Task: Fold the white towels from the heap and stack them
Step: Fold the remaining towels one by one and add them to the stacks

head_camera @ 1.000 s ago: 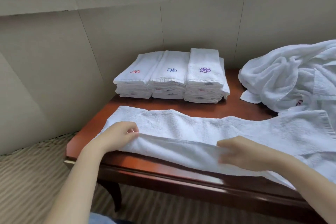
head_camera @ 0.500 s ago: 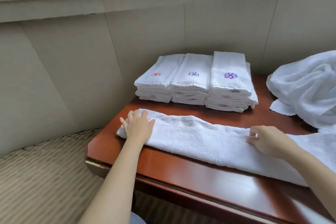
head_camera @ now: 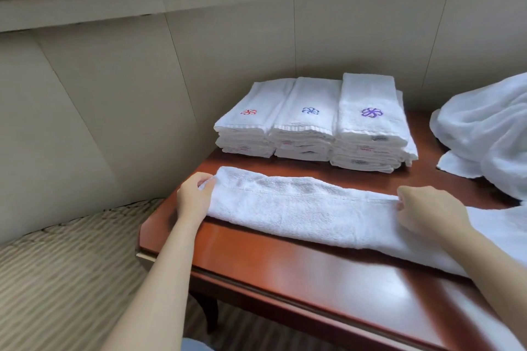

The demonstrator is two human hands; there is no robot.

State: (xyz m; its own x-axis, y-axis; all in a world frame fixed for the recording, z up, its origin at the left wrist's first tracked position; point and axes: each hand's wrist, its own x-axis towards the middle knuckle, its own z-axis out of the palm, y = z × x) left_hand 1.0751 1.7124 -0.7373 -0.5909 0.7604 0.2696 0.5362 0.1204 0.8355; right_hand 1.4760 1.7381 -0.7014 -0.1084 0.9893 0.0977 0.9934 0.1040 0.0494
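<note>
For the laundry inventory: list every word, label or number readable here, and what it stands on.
Nothing is legible.
Small sewn tags on front edges of the folded white towel stacks: red or grey print, too blurred to read.
Embroidered pinwheel emblems (red, blue, purple) on the top towels: no letters.

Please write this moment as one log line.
towel: folded lengthwise on table; left hand: grips its end; right hand: pinches its edge; stacks: three; heap: right

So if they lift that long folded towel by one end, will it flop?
Probably yes: the towel looks like soft terry, lying limp across the table. Likely light too, since the left hand and right hand handle it with fingers alone.
</note>
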